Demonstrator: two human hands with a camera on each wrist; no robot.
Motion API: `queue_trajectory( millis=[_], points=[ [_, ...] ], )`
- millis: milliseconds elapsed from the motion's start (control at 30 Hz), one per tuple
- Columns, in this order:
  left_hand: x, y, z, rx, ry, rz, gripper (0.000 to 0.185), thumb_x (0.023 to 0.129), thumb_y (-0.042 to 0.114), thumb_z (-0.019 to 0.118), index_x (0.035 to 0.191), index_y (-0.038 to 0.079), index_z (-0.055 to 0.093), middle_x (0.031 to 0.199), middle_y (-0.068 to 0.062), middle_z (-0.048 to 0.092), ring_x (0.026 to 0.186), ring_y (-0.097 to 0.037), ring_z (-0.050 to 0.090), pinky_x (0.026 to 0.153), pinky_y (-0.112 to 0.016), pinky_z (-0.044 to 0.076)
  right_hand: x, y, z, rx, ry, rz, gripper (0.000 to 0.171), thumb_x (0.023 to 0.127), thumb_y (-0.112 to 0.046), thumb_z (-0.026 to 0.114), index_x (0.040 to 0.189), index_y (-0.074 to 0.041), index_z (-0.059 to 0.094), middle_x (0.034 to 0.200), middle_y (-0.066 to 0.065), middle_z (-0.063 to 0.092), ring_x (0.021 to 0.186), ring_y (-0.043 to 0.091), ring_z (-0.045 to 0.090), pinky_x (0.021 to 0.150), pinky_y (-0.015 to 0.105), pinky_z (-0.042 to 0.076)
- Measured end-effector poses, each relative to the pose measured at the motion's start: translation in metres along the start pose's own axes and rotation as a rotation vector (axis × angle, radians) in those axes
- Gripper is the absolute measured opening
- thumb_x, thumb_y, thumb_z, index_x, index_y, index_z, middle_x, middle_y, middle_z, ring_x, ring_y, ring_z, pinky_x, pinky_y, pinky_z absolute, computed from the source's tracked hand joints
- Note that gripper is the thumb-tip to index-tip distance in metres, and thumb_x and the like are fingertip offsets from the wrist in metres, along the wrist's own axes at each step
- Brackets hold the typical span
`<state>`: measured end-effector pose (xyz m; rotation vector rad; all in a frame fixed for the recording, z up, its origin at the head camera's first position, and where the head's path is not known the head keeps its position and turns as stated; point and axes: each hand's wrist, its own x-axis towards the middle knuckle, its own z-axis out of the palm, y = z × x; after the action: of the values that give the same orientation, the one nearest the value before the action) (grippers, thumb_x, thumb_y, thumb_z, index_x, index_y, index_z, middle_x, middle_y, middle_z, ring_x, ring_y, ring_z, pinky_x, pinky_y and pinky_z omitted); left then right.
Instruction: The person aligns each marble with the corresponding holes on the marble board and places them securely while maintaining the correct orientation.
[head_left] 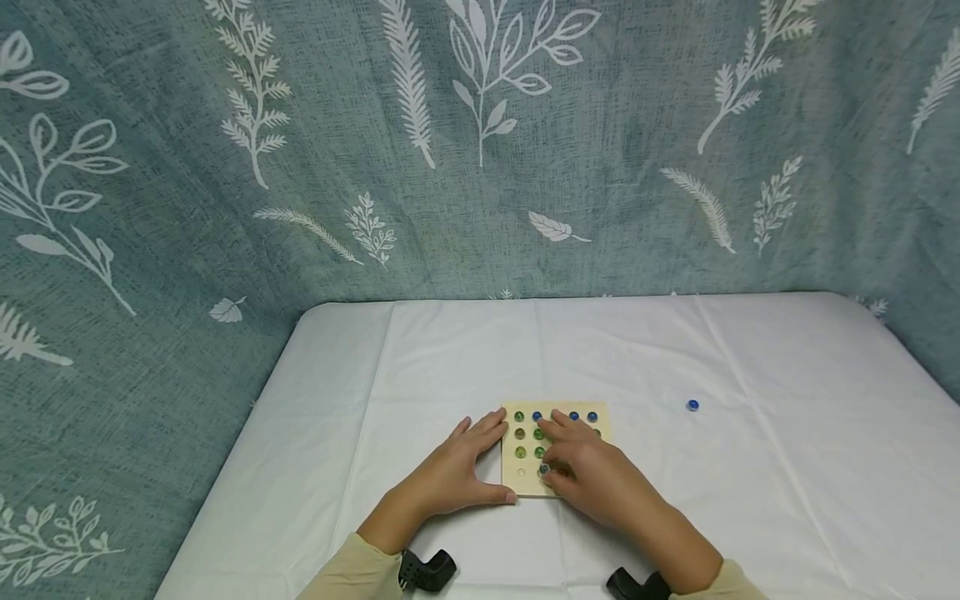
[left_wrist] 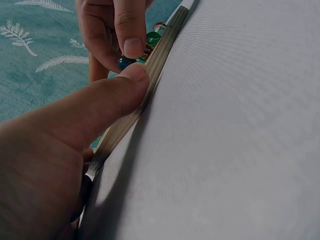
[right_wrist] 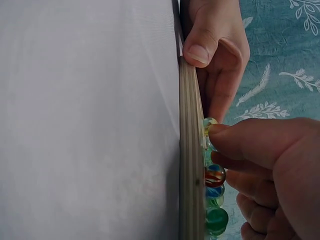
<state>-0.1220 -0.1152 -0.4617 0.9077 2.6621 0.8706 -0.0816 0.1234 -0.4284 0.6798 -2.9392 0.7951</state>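
From my remote seat I take the board (head_left: 525,479) as the landmark: it lies flat on the white table (head_left: 750,500), near the front edge. To its left, my left hand (head_left: 457,475) steadies it, fingers stretched along its left side and thumb (left_wrist: 120,90) pressed flat against the near edge, gripping nothing. On the board, marbles (head_left: 520,434) fill most of the pockets I can see, green in the left columns and blue along the far row. My right hand (head_left: 592,479) covers the board's right half and pinches one marble (left_wrist: 126,62) between thumb and forefinger, right at the near edge beside the left thumb, just at the surface. By my reading the filling is well along: one pale pocket (head_left: 522,472) at the near left looks empty, and a stray blue marble (head_left: 692,406) lies on the cloth well to the right of the board. What sits under the right hand I cannot tell, so the count of empty pockets stays uncertain, and the pinched marble's colour is hard to judge.
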Motion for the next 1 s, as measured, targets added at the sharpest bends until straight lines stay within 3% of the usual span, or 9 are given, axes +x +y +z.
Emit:
queue_trajectory(
  millis=[467, 733, 1000],
  points=[
    [0.000, 0.001, -0.001, -0.004, -0.003, 0.002, 0.102, 0.074, 0.061, 0.077, 0.153, 0.011, 0.035, 0.163, 0.004, 0.021, 0.151, -0.015, 0.021, 0.126, -0.046, 0.012, 0.001, 0.000, 0.005, -0.043, 0.008, -0.014, 0.014, 0.083, -0.022, 0.079, 0.095, -0.014, 0.077, 0.146, 0.007, 0.053, 0.144, 0.029, 0.038, 0.115, 0.054, 0.036],
    [0.000, 0.002, -0.001, 0.001, -0.001, -0.002, 0.102, 0.074, 0.060, 0.078, 0.153, 0.011, 0.036, 0.163, 0.004, 0.021, 0.151, -0.015, 0.021, 0.126, -0.045, 0.012, 0.000, 0.003, -0.006, 0.044, -0.018, 0.023, 0.011, 0.085, -0.022, 0.077, 0.095, -0.017, 0.077, 0.147, 0.006, 0.051, 0.145, 0.030, 0.035, 0.112, 0.059, 0.038],
    [0.000, 0.001, 0.000, -0.003, 0.001, -0.005, 0.102, 0.073, 0.057, 0.080, 0.152, 0.010, 0.037, 0.163, 0.004, 0.022, 0.151, -0.014, 0.021, 0.126, -0.044, 0.011, 0.000, 0.033, -0.032, 0.136, 0.100, 0.094, 0.012, 0.088, -0.017, 0.073, 0.099, -0.013, 0.075, 0.148, 0.010, 0.051, 0.144, 0.034, 0.036, 0.113, 0.059, 0.036]
  ],
)
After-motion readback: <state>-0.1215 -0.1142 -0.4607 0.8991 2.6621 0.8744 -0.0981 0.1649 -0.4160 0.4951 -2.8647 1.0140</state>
